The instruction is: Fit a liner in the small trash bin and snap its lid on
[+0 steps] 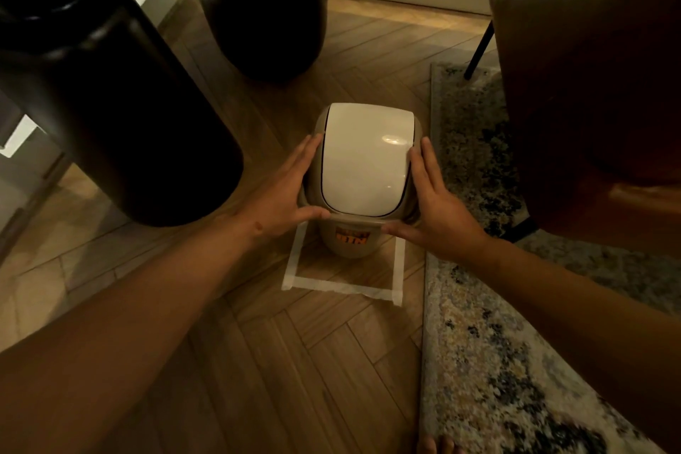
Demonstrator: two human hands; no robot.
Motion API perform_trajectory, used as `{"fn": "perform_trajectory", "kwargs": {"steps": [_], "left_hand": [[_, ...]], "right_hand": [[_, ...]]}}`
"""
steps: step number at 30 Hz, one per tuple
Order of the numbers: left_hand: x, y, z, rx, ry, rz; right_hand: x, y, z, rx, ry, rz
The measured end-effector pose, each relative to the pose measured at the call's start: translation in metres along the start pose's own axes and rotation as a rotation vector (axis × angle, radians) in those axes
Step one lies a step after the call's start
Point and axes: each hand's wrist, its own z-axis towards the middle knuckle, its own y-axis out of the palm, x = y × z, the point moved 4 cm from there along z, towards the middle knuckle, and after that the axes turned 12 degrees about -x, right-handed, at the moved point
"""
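A small beige trash bin (350, 245) with an orange label stands on the wood floor inside a square of white tape (342, 286). Its lid (365, 158), a beige frame with a white swing flap, sits on top of the bin. My left hand (285, 192) presses flat against the lid's left side, thumb along the front rim. My right hand (438, 206) holds the lid's right side the same way. No liner shows.
Two tall dark vases (110, 103) (261, 4) stand left and behind the bin. A brown leather chair (589, 66) with black legs is at the right, on a patterned rug (490, 343). A window sill runs along the back.
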Motion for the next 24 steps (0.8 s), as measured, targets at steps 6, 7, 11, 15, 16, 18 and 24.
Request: {"fn": "perform_trajectory", "kwargs": {"steps": [6, 7, 11, 15, 16, 18, 24], "left_hand": [[-0.0013, 0.0000, 0.0018, -0.006, 0.007, -0.005], [-0.0016, 0.0000, 0.0020, -0.007, 0.008, -0.008], [-0.0034, -0.0002, 0.0015, 0.002, 0.013, -0.006], [-0.0037, 0.0006, 0.0017, 0.000, 0.008, -0.019], [-0.0039, 0.0001, 0.0021, 0.002, 0.011, -0.026], [-0.0047, -0.0007, 0.0030, 0.002, 0.018, -0.046], [-0.0026, -0.0004, 0.0021, -0.006, 0.019, -0.061]], "right_hand": [[-0.0001, -0.0001, -0.0003, 0.010, 0.006, 0.001], [0.0000, 0.0000, -0.0003, 0.012, 0.007, 0.002], [0.0003, 0.0008, 0.0002, 0.007, 0.016, 0.011], [-0.0017, -0.0001, -0.0011, 0.008, 0.018, 0.012], [-0.0022, 0.0000, -0.0015, 0.007, 0.017, 0.015], [-0.0025, 0.0000, -0.0021, 0.010, 0.013, 0.017], [-0.0028, -0.0004, -0.0030, 0.011, 0.020, 0.015]]}}
